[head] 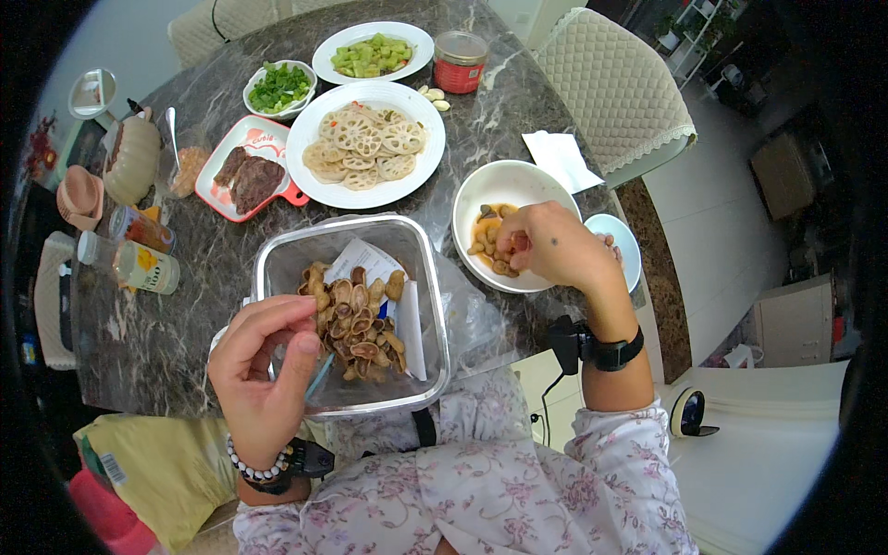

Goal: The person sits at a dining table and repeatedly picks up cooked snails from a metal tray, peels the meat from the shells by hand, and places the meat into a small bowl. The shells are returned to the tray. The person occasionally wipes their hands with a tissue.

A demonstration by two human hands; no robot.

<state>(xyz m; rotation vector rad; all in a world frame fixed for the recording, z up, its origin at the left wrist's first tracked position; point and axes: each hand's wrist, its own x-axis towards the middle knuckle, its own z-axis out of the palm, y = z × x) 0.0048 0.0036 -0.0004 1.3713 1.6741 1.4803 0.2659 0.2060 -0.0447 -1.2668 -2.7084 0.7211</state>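
My right hand (548,243) reaches into a white bowl (463,208) of unshelled peanuts (485,239) in brown liquid; its fingertips are down among them, and whether they grip one is hidden. Over the left part of a clear, square-sided container (438,312) hovers my left hand (267,361), its thumb and forefinger apart with nothing seen between them. Inside that container lie many split peanut shells (361,326) on white printed paper (364,258). A small pale blue bowl (628,239) holding shelled peanuts (612,246) is partly behind my right wrist.
Beyond the container stand plates of sliced lotus root (364,142) and green vegetable (371,55), a bowl of chopped greens (279,87), a dish of dark meat (257,182) and a red can (460,64). Jars (146,267) are at left; a white napkin (560,159) lies behind the white bowl.
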